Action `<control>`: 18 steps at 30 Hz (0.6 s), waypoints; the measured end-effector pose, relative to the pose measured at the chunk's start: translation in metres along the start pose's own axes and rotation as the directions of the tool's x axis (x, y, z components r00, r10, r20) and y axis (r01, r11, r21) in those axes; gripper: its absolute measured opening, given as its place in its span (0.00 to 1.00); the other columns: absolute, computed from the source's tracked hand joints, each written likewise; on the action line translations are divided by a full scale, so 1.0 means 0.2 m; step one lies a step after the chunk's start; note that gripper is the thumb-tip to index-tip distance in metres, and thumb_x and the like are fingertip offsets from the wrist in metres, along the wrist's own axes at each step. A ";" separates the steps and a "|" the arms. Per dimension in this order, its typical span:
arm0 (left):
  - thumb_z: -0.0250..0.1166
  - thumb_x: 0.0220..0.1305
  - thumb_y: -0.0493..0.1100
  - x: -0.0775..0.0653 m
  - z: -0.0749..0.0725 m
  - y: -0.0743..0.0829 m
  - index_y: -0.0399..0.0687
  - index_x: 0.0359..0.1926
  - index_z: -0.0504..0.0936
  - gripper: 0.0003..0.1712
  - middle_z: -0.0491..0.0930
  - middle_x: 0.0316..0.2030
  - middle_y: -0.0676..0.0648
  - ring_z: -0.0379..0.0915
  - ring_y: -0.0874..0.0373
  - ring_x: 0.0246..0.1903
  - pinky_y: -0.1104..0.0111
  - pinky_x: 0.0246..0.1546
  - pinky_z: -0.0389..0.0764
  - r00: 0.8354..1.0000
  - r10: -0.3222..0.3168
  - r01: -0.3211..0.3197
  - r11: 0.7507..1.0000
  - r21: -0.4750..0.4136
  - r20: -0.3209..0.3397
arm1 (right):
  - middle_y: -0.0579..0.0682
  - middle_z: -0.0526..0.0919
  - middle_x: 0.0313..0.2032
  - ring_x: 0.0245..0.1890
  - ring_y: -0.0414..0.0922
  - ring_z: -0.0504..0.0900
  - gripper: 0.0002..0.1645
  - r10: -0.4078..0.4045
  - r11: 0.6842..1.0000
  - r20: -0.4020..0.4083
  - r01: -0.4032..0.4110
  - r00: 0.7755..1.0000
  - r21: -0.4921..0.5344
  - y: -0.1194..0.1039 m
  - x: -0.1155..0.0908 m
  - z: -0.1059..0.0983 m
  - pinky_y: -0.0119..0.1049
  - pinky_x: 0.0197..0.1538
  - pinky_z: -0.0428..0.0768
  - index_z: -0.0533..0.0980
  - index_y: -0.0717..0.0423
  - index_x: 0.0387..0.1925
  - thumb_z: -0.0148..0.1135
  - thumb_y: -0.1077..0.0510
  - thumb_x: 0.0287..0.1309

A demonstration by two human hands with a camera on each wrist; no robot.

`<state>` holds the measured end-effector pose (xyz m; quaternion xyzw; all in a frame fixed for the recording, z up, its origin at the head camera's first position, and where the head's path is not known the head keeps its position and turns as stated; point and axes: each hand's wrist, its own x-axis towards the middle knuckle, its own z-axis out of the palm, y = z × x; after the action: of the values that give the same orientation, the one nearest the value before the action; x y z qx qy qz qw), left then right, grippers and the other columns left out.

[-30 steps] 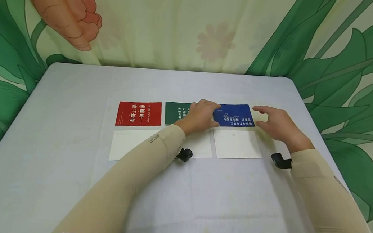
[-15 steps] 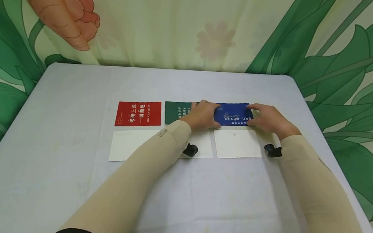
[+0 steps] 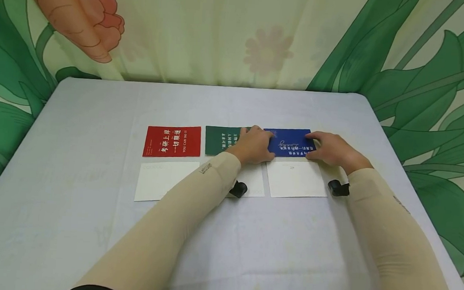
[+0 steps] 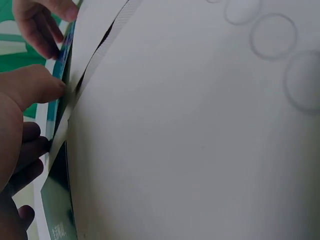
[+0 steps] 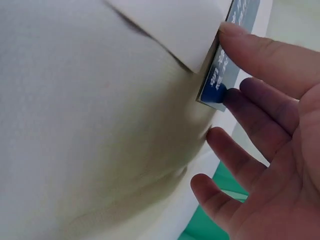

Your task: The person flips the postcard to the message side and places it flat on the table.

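A blue postcard point(image 3: 290, 144) with white lettering lies at the right end of the far row on the table. My left hand point(image 3: 253, 145) holds its left end, thumb at the near edge and fingers toward the far edge. At the right end, my right hand point(image 3: 334, 150) grips the card between thumb and index finger; the right wrist view shows the thumb point(image 5: 250, 42) on the near edge and the other fingers spread. Beside it lies a green postcard point(image 3: 218, 142), partly hidden by my left hand. A red postcard point(image 3: 173, 143) completes that row.
Nearer to me is a row of white cards: one at the left point(image 3: 159, 176), one in the middle point(image 3: 255, 180) partly under my left forearm, one at the right point(image 3: 296, 181). A white cloth covers the table point(image 3: 73, 161). A patterned curtain point(image 3: 207, 35) hangs behind.
My right hand has moved left from beside the blue postcard onto its right end. My left hand has shifted slightly right, and the blue postcard has moved only a little.
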<state>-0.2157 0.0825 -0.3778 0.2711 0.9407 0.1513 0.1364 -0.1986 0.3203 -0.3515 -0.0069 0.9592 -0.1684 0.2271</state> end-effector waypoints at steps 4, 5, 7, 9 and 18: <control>0.62 0.66 0.59 -0.01 -0.02 0.00 0.50 0.69 0.74 0.34 0.78 0.60 0.52 0.65 0.54 0.61 0.54 0.61 0.59 1.000 0.025 -0.025 1.000 0.005 -0.008 | 0.71 0.54 0.73 0.71 0.70 0.51 0.46 -0.002 1.000 0.013 0.002 1.000 0.010 -0.01 -0.01 -0.01 0.66 0.68 0.52 0.59 0.61 0.74 0.69 0.52 0.61; 0.61 0.67 0.59 -0.01 -0.02 -0.01 0.50 0.68 0.75 0.34 0.79 0.60 0.52 0.66 0.54 0.61 0.54 0.62 0.59 1.000 0.030 -0.030 1.000 0.007 -0.005 | 0.71 0.54 0.73 0.71 0.70 0.51 0.46 -0.003 1.000 0.018 0.002 1.000 0.013 -0.01 -0.01 -0.01 0.66 0.68 0.52 0.59 0.61 0.74 0.69 0.52 0.60; 0.60 0.68 0.59 -0.01 -0.03 -0.01 0.50 0.68 0.75 0.33 0.79 0.60 0.52 0.66 0.54 0.61 0.55 0.63 0.59 0.999 0.043 -0.043 0.999 0.008 0.002 | 0.71 0.54 0.72 0.71 0.70 0.52 0.46 -0.009 1.000 0.025 0.009 1.000 0.015 -0.01 -0.01 -0.02 0.67 0.68 0.53 0.59 0.61 0.74 0.68 0.52 0.60; 0.59 0.68 0.59 -0.01 -0.03 -0.01 0.50 0.68 0.76 0.32 0.79 0.60 0.51 0.66 0.54 0.62 0.55 0.64 0.60 0.999 0.054 -0.054 0.999 0.010 0.007 | 0.71 0.56 0.72 0.70 0.69 0.54 0.44 -0.022 1.000 0.022 0.022 1.000 0.016 -0.01 -0.02 -0.02 0.66 0.68 0.54 0.60 0.63 0.73 0.66 0.53 0.59; 0.60 0.69 0.55 -0.01 0.00 -0.01 0.51 0.67 0.76 0.29 0.79 0.59 0.52 0.66 0.52 0.62 0.54 0.61 0.63 0.998 0.064 -0.062 0.996 0.067 -0.020 | 0.71 0.62 0.69 0.70 0.66 0.59 0.38 -0.056 0.997 -0.043 0.058 0.997 0.047 -0.02 -0.02 -0.01 0.62 0.69 0.56 0.60 0.67 0.70 0.51 0.54 0.62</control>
<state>-0.2154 0.0796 -0.3780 0.3033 0.9377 0.1274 0.1122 -0.1965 0.3180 -0.3483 -0.0254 0.9588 -0.1981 0.2020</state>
